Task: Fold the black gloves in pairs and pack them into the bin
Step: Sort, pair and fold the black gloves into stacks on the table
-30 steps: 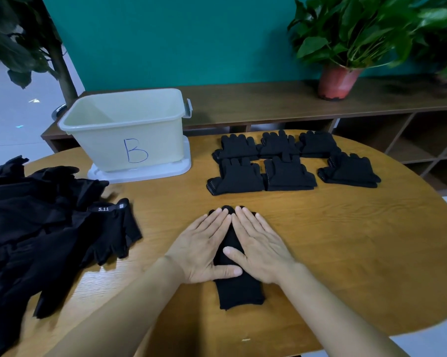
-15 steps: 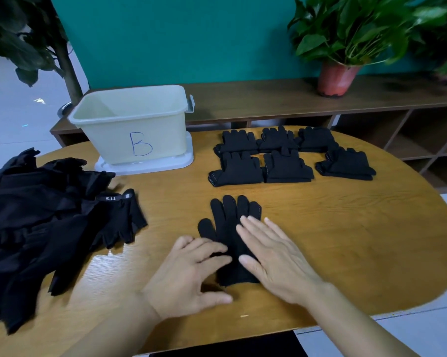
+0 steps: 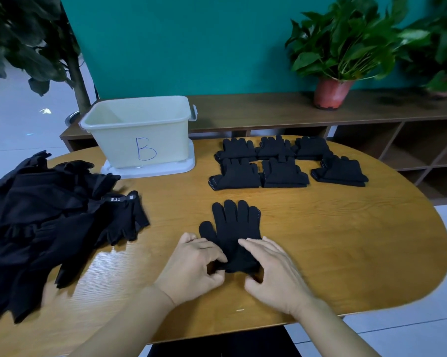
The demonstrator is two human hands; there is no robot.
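Observation:
A pair of black gloves [image 3: 234,229] lies flat on the wooden table [image 3: 345,248], fingers pointing away from me. My left hand [image 3: 195,266] pinches the cuff end at its left corner. My right hand [image 3: 273,269] grips the cuff end from the right, fingers lying over the glove. Several folded glove pairs [image 3: 284,163] sit in two rows behind. The cream bin [image 3: 140,132] marked "B" stands at the back left on a white lid. A heap of loose black gloves [image 3: 44,222] covers the table's left side.
A low wooden shelf unit [image 3: 371,112] runs behind the table with a potted plant [image 3: 333,91] in a red pot on it. A tree trunk [image 3: 75,73] rises behind the bin. The table's rounded right edge drops to the floor.
Both hands slid back from the glove's palm to its cuff end and curled onto it. The glove's fingers, first covered, now lie exposed.

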